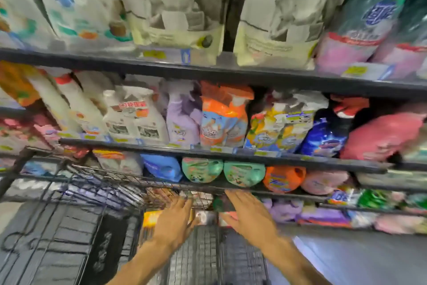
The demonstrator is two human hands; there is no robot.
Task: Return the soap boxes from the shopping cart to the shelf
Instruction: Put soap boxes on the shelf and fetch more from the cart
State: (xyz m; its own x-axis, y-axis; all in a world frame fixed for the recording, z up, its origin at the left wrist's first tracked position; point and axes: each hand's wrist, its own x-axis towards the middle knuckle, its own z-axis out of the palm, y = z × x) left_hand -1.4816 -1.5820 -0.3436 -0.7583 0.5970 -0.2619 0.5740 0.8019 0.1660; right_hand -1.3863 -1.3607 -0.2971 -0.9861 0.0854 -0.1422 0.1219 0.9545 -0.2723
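Note:
The view is blurred by motion. My left hand point(175, 217) and my right hand point(248, 214) reach down side by side into the wire shopping cart point(104, 180), fingers stretched out and apart. A yellow-orange soap box point(149, 218) lies in the cart, partly under my left hand. Small white, red and green packs point(203, 216) show in the gap between my hands. I cannot tell whether either hand touches a box. The dark shelf point(208, 152) rises just beyond the cart.
The shelf boards carry detergent pouches point(221, 118), green jugs point(243, 172), an orange jug point(283, 178) and large white bags point(175, 7) on top. Purple packs point(286, 209) fill the low board to the right of my right hand. Grey floor point(358, 259) lies at lower right.

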